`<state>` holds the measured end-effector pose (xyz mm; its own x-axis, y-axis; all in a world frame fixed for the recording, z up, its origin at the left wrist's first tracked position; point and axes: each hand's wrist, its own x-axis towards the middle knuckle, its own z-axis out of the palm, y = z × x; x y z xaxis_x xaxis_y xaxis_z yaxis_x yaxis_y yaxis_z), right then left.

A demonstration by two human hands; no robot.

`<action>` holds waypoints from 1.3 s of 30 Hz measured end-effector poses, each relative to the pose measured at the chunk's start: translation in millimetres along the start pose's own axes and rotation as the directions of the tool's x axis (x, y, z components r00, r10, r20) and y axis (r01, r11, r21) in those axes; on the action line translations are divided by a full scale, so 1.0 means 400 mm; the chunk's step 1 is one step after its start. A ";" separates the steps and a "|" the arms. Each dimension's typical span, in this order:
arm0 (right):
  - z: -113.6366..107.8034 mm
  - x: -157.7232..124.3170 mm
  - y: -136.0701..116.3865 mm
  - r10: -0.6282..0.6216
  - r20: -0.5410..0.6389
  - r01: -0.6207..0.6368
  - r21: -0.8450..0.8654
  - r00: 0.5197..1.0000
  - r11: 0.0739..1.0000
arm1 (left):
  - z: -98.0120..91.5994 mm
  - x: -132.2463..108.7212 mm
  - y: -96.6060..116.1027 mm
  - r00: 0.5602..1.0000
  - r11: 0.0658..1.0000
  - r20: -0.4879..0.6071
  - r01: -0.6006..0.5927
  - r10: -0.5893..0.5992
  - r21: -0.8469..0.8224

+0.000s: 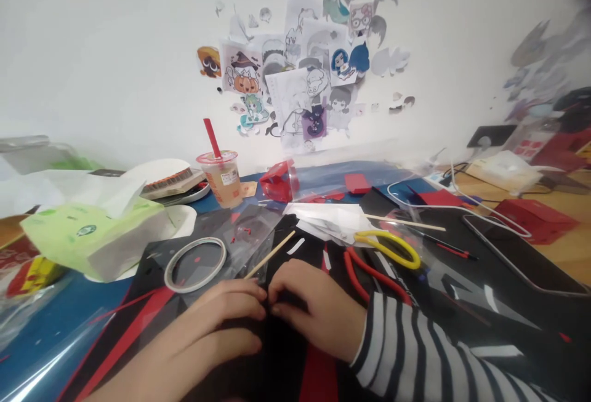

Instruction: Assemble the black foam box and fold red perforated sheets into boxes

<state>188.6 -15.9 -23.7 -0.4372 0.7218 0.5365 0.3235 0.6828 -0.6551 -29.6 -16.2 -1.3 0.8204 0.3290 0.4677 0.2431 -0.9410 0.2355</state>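
My left hand [217,322] lies over black paper [281,377], its fingers stretched out and the thumb apart from them. My right hand [318,309] is curled, with thumb and fingertips drawn together close to the left fingertips. Whatever lies between its fingers is dark and cannot be made out. A thin wooden stick [272,253] slants away just beyond the left fingers. A roll of white tape [172,273] lies left of the hands. Scissors with yellow handles [401,253] and a red-handled tool [369,273] lie beyond my right wrist.
A drink cup [224,180] with a red straw stands at the back, near a green tissue pack [92,229]. White paper [323,220], a second stick [406,222] and a phone [521,254] lie around. A white cable [462,202] crosses the right side. Drawings [295,100] cover the wall.
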 end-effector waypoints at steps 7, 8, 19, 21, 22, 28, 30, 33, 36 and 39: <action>-0.020 -0.013 -0.052 -0.282 -0.077 0.278 -0.054 0.956 0.959 | -0.020 -0.023 0.001 0.990 0.968 -0.064 -0.112 0.129 0.223; -0.020 -0.014 -0.058 -0.337 -0.060 0.333 -0.068 0.940 0.940 | -0.019 -0.032 0.004 0.988 0.963 -0.075 -0.112 0.134 0.246; 0.030 -0.024 -0.067 -0.483 -0.032 0.449 -0.322 0.875 0.834 | -0.011 -0.062 0.033 0.983 0.971 -0.145 -0.078 0.113 0.228; 0.038 -0.026 -0.072 -0.482 -0.015 0.448 -0.343 0.876 0.826 | -0.007 -0.057 0.039 0.981 0.972 -0.173 -0.050 0.091 0.230; 0.042 -0.027 -0.074 -0.478 -0.019 0.443 -0.345 0.878 0.827 | -0.005 -0.055 0.042 0.979 0.973 -0.185 -0.036 0.080 0.229; 0.054 -0.027 -0.089 -0.442 -0.092 0.396 -0.309 0.892 0.864 | -0.005 -0.047 0.057 0.964 0.977 -0.242 -0.062 0.112 0.206; 0.056 -0.025 -0.096 -0.431 -0.122 0.385 -0.283 0.894 0.879 | -0.005 -0.037 0.066 0.956 0.984 -0.285 -0.024 0.075 0.178; 0.059 -0.022 -0.100 -0.407 -0.156 0.365 -0.240 0.900 0.900 | 0.007 -0.025 0.076 0.943 0.997 -0.333 0.038 -0.012 0.070; 0.059 -0.019 -0.095 -0.403 -0.168 0.365 -0.215 0.900 0.906 | 0.026 -0.029 0.069 0.931 0.991 -0.340 0.121 -0.136 -0.064; 0.048 -0.018 -0.088 -0.420 -0.137 0.382 -0.237 0.897 0.893 | 0.029 -0.053 0.046 0.940 0.993 -0.320 0.104 -0.116 -0.054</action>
<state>164.0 -47.3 -14.6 -0.4130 0.3765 0.8293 0.3211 0.9123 -0.2542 -36.6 -41.3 -16.8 0.5771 0.4441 0.6854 0.2993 -0.8958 0.3285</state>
